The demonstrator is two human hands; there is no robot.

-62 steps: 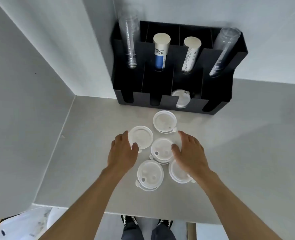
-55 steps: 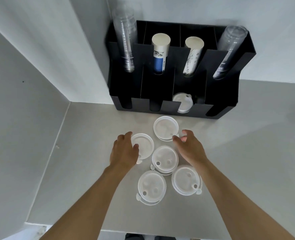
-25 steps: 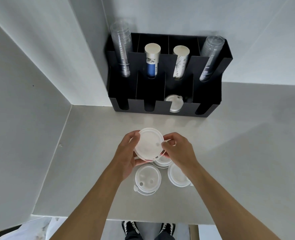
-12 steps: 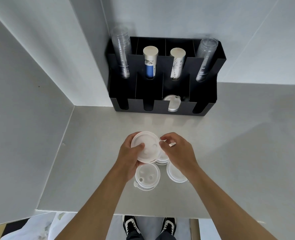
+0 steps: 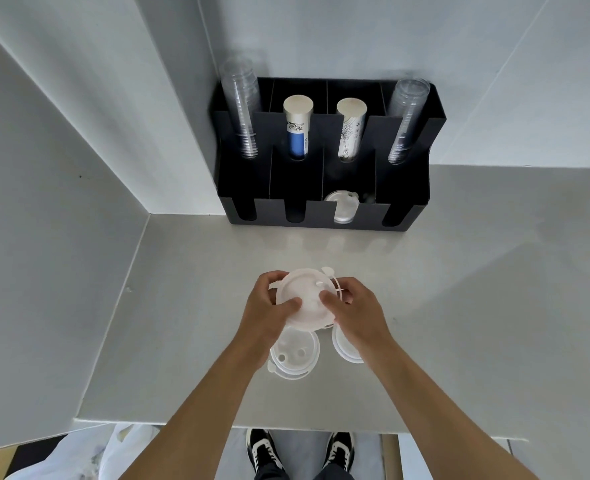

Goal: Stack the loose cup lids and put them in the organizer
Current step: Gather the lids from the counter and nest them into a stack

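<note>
Pressing lids together, the left hand (image 5: 269, 311) and right hand (image 5: 354, 315) pinch a small lid stack (image 5: 304, 299) above the surface (image 5: 460, 306). Next, probably: seat it onto a loose lid (image 5: 295, 355) below; organizer (image 5: 324, 202) later.

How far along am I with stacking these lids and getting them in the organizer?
Early on. One lid already sits in the organizer. Both hands, left and right, hold a small stack above the counter. Two lids, one and another, still lie loose; a third may be hidden under the hands.
</note>
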